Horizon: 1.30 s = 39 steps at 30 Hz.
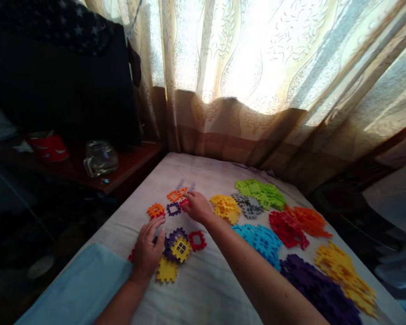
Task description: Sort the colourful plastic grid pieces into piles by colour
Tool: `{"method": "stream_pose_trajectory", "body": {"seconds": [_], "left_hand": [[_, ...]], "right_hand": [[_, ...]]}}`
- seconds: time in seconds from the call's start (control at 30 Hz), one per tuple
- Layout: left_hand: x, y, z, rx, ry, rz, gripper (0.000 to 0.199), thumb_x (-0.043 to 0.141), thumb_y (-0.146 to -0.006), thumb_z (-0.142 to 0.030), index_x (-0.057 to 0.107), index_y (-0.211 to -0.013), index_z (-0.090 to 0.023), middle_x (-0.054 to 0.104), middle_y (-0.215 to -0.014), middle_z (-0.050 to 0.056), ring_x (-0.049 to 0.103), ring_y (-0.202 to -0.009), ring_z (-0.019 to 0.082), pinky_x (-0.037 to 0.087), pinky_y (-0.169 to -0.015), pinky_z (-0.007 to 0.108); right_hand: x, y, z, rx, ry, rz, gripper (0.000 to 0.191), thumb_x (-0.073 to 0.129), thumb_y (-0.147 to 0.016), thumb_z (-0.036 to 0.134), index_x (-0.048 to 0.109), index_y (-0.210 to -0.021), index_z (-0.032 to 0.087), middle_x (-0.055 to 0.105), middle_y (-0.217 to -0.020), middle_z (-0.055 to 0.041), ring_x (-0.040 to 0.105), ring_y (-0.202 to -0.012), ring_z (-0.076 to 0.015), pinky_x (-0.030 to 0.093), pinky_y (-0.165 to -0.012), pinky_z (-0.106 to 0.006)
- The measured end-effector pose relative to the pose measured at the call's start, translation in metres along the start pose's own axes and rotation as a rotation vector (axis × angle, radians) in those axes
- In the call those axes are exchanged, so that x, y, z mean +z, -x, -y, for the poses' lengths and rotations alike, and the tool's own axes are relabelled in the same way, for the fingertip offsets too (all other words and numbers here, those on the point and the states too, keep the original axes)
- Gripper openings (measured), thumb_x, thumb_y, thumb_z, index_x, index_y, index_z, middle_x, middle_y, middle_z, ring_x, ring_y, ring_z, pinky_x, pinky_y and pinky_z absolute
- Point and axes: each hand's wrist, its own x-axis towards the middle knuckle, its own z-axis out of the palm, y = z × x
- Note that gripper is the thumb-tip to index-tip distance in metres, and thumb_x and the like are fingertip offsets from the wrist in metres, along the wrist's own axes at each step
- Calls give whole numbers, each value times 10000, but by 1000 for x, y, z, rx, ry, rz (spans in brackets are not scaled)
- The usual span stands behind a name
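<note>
Square notched plastic pieces lie on a pale cloth. My right hand point(198, 206) reaches over a red piece point(184, 204), its fingers bent down; what they hold, if anything, is hidden. Just left of it are a purple frame piece point(173, 208) and orange pieces point(177, 194). My left hand point(149, 248) is spread with palm down, close to an orange piece point(155, 210) and partly over red ones. Right of that hand a yellow window piece point(181, 249) rests on purple pieces point(177, 234), with a solid yellow piece point(167, 270) below and a red frame point(197, 240) beside.
Heaps of green point(260, 192), grey point(247, 206), yellow point(225, 208), blue point(259, 241), red point(288, 229), orange point(309, 221) and purple point(320, 289) pieces lie at the right. A glass jug point(101, 158) and red container point(48, 147) stand on a side table point(135, 163). Curtains hang behind.
</note>
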Motion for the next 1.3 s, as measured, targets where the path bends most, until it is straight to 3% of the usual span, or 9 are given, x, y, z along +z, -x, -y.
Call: {"method": "stream_pose_trajectory", "body": {"seconds": [0.13, 0.27, 0.4, 0.53, 0.67, 0.8, 1.0, 1.13, 1.3], "left_hand": [[2, 1, 5, -126, 38, -61, 343, 466, -919, -345, 601, -1195, -192, 647, -1238, 107, 585, -1193, 221, 479, -1034, 440], [3, 3, 7, -182, 82, -79, 365, 438, -931, -329, 558, -1250, -197, 612, -1295, 109, 542, -1256, 216, 449, -1070, 442], [1, 4, 8, -241, 100, -59, 382, 413, -944, -309, 516, -1299, -209, 588, -1337, 107, 530, -1273, 213, 445, -1079, 438], [0, 5, 10, -251, 92, -35, 397, 407, -949, -309, 491, -1325, -217, 580, -1347, 113, 530, -1275, 225, 452, -1072, 467], [1, 4, 10, -215, 65, -36, 397, 425, -943, -312, 492, -1328, -243, 583, -1347, 97, 522, -1284, 221, 453, -1073, 459], [1, 3, 10, -186, 47, -34, 376, 435, -939, -322, 512, -1296, -233, 593, -1334, 101, 531, -1276, 224, 460, -1067, 459], [-2, -1, 11, -156, 38, -10, 361, 450, -925, -352, 553, -1250, -234, 606, -1316, 87, 536, -1271, 235, 452, -1076, 460], [-5, -4, 13, -165, 15, 35, 344, 450, -918, -379, 567, -1220, -262, 601, -1319, 75, 548, -1257, 249, 466, -1060, 475], [0, 0, 26, -191, -29, 67, 355, 417, -924, -426, 552, -1216, -275, 568, -1344, 81, 530, -1266, 296, 468, -1044, 528]], "right_hand": [[9, -33, 9, 45, 35, 52, 454, 488, -897, 252, 534, -1349, 247, 532, -1386, -85, 508, -1237, -220, 395, -1022, -346], [20, -56, 11, 190, 56, 106, 529, 492, -907, 446, 499, -1381, 212, 546, -1326, -162, 535, -1192, -299, 420, -973, -432], [27, -61, 11, 247, 48, 118, 538, 494, -879, 576, 602, -1259, 210, 566, -1275, -181, 522, -1192, -332, 417, -954, -467], [24, -56, 6, 242, 29, 108, 475, 585, -831, 541, 669, -1150, 201, 613, -1198, -176, 560, -1134, -324, 455, -904, -427], [20, -51, -7, 349, -47, 91, 492, 723, -727, 487, 682, -1131, 210, 619, -1185, -156, 614, -1057, -281, 481, -872, -362], [16, -48, -20, 388, -148, 67, 396, 728, -741, 368, 704, -1101, 207, 650, -1171, -132, 644, -1010, -240, 482, -861, -316], [-7, -41, -34, 363, -259, 42, 158, 655, -788, 219, 768, -898, 232, 755, -869, -14, 684, -845, -161, 482, -761, -226], [-35, -18, -66, 402, -322, -80, 195, 623, -798, 191, 763, -924, 241, 760, -875, 8, 684, -828, -139, 490, -742, -210], [-85, 47, -152, 585, -327, -284, 256, 574, -777, 148, 741, -966, 190, 751, -864, -23, 688, -797, -152, 524, -712, -231]]}}
